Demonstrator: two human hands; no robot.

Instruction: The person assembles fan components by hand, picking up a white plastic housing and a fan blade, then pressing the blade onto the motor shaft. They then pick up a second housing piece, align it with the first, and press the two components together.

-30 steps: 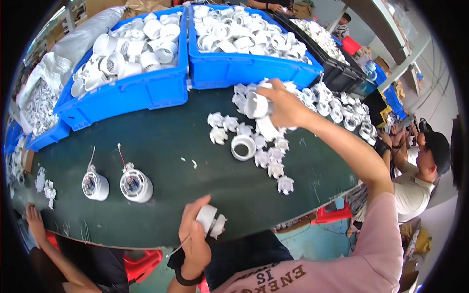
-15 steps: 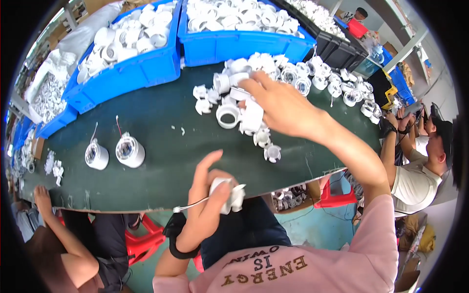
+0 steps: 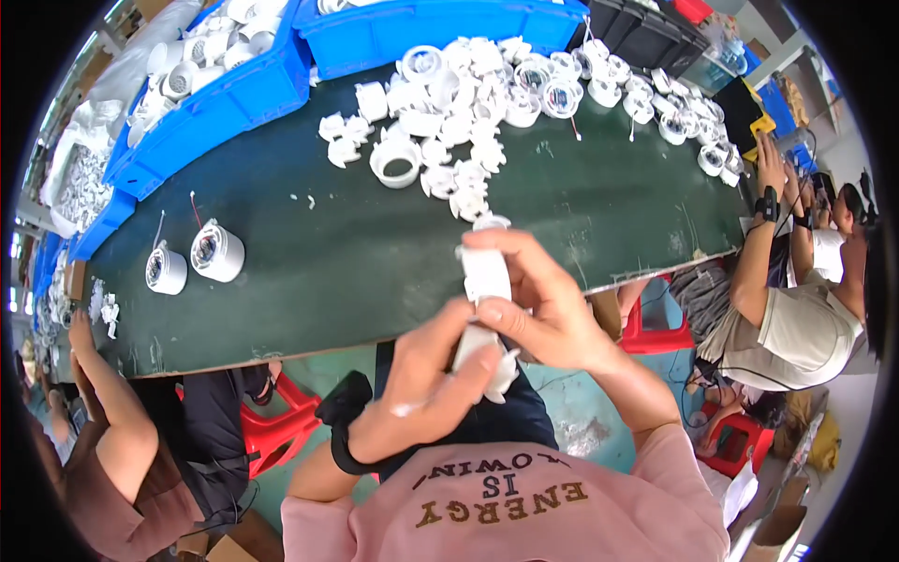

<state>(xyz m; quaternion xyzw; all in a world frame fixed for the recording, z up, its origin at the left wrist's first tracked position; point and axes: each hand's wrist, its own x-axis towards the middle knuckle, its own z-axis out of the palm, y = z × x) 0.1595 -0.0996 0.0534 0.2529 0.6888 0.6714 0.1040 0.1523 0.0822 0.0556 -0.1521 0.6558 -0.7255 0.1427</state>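
Note:
My left hand [image 3: 409, 386] is closed round a white plastic lamp part with prongs [image 3: 504, 377], below the table's front edge. Just above it, my right hand [image 3: 554, 317] pinches a white cylindrical lamp housing [image 3: 486, 273] between thumb and fingers. The two pieces are very close; fingers hide whether they touch. Beyond my hands lies a pile of white pronged parts [image 3: 459, 112], with one wide white ring [image 3: 395, 163] at its near left. Two lamps with clear lenses and thin wires, a smaller one [image 3: 167, 270] and a larger one [image 3: 218, 253], stand upright on the left.
Blue bins [image 3: 211, 112] and a black crate [image 3: 627, 33] line the far side of the dark green table [image 3: 309, 281]. Lens-fitted lamps [image 3: 562, 97] stretch to the right. Co-workers sit on both sides, with a red stool [image 3: 281, 431] at lower left.
My right hand has come back from the pile toward me, now holding a white lamp housing. My left hand has moved right, bringing its pronged part beside it. The view has shifted.

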